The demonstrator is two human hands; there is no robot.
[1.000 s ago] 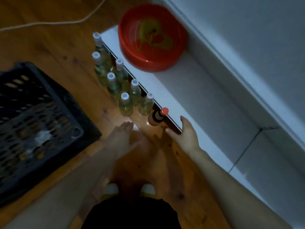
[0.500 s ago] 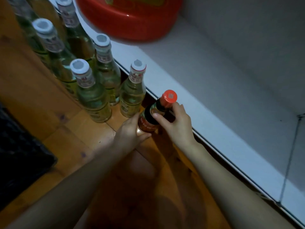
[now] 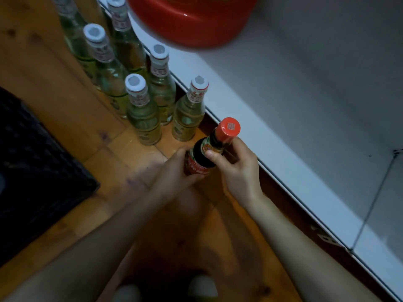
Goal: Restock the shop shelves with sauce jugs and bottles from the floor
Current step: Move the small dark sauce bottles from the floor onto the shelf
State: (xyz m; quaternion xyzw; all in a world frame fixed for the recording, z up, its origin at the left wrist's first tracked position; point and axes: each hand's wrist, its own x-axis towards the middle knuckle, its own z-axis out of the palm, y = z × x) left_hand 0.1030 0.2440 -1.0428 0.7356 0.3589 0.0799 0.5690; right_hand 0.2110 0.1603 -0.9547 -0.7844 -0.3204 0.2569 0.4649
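At the bottom edge of the frame two pale shoe tips point(image 3: 202, 286) show on the wooden floor point(image 3: 72, 131), with both bare forearms reaching up from there toward the centre. In the centre, the left grip point(image 3: 174, 174) is curled round the lower body of a dark sauce bottle point(image 3: 199, 156), hiding its base, so I cannot tell whether it stands on the floor. The right grip point(image 3: 238, 171) pinches the bottle's neck, thumb on the label, just under the red cap point(image 3: 229, 128). The bottle leans toward the upper right, beside the front edge of the white shelf point(image 3: 283, 94). At the left edge sits a black crate point(image 3: 32, 171). Beyond the grips, a cluster of clear bottles point(image 3: 142, 118) with white caps stands on the floor along the shelf edge, running to the upper left. At the top centre, a red basin point(image 3: 196, 25) rests on the shelf.
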